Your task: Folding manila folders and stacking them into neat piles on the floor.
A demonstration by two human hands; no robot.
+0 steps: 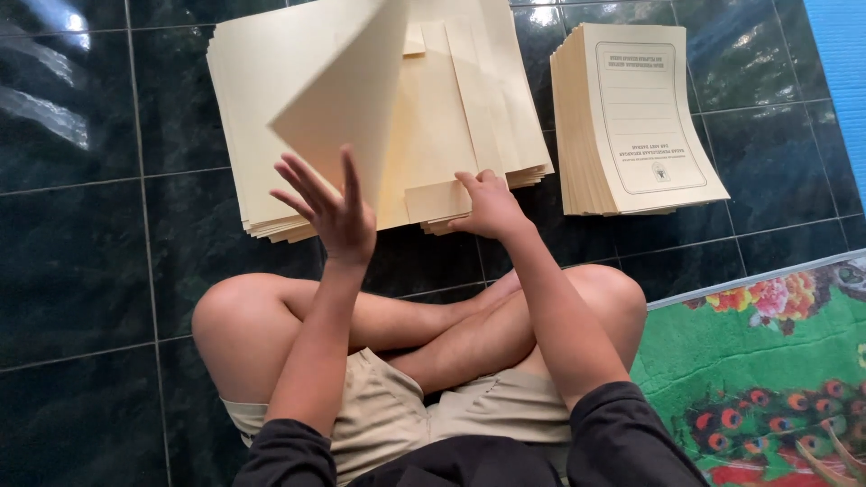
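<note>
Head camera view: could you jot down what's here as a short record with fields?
Setting: person sitting cross-legged on dark tiled floor
Left hand: fingers spread, lifting a cream flap of the top sheet
Right hand: pressing down the near edge of the unfolded cream stack
Beside it: finished stack of printed cream folders, to the right
Floor cover: green flowered mat, lower right; blue mat, upper right

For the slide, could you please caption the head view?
Seated cross-legged on dark tiles, left hand lifts a cream sheet while right hand presses the unfolded stack.
</note>
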